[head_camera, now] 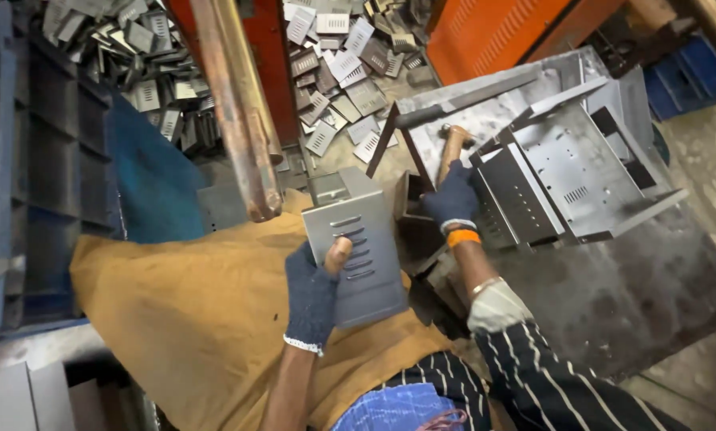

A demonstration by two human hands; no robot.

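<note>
Seen from above by a head-worn camera, a person sits at a metalworking spot, both hands in dark blue knitted gloves; the left hand [313, 294], just below the centre of the view, is closed around the lower edge of a grey sheet-metal panel [358, 247], with a bare thumb poking through the glove and pressing on the panel's face; the panel has a column of louvred slots and a folded lip at its top, and it rests tilted on a mustard-yellow cloth [190, 319] that covers the lap, spreading toward 8 o'clock; the right hand [452, 199], at about 2 o'clock from the left, is closed around the wooden handle of a hammer [451, 150], which points up and away; whether the hammer's head touches anything cannot be told; an orange band sits at that wrist, and a dark sleeve with thin white stripes runs down toward 5 o'clock; just beside the right hand, at 3 o'clock, stands a stack of folded grey metal housings [569, 172] with perforated faces; a long flat file [465, 102] with a dark handle lies across a metal sheet at 1 o'clock; a rusty brown pipe [238, 104] hangs down at 11 o'clock; piles of small slotted metal plates [334, 56] litter the floor at 12 o'clock; a dark blue plastic crate [31, 175] fills the 9 o'clock side.
</note>
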